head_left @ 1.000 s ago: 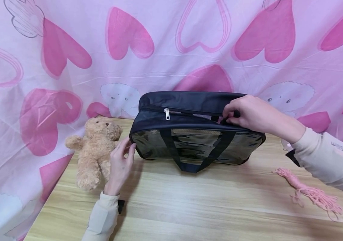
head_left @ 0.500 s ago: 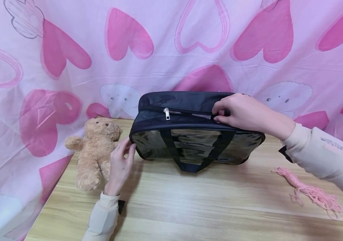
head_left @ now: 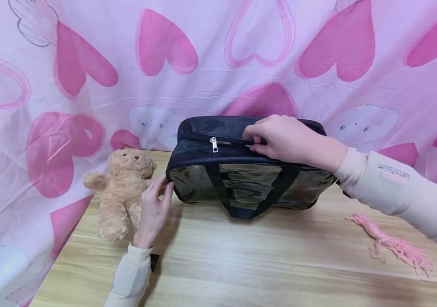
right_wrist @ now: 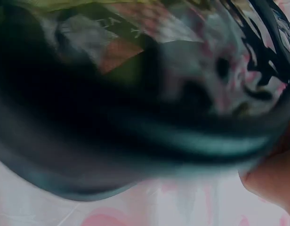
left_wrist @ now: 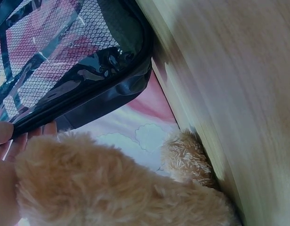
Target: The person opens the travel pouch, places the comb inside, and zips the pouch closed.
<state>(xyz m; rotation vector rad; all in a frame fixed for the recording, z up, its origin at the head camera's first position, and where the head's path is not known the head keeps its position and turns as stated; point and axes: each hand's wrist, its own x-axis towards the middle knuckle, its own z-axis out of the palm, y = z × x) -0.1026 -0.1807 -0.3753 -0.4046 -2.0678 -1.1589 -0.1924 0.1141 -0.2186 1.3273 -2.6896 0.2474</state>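
Head view: the black bag with clear panels (head_left: 249, 181) stands on the wood-grain table (head_left: 241, 268) in front of me, and my right hand (head_left: 293, 140) hides part of its top zipper (head_left: 228, 143). I pinch there with thumb and forefinger, mostly covering whatever lies between them; a silver zip pull (head_left: 214, 145) shows further left. Reflections keep me from making out any contents. My right forearm crosses in from the right, hand over the bag's top, its sleeve (head_left: 406, 196) cut off by the frame. In the right wrist view the bag is largely a dark blur. My left hand (head_left: 155, 211) reaches up from below and grips the bag's left edge, thumb in front, fingers behind. Fur fills the left wrist view's lower part: the teddy bear (head_left: 116, 192), lying just beside, partly behind that hand. Pink cord (head_left: 391, 243) lies bundled at right, apart from the bag; heart-printed cloth (head_left: 203, 91) hangs behind.
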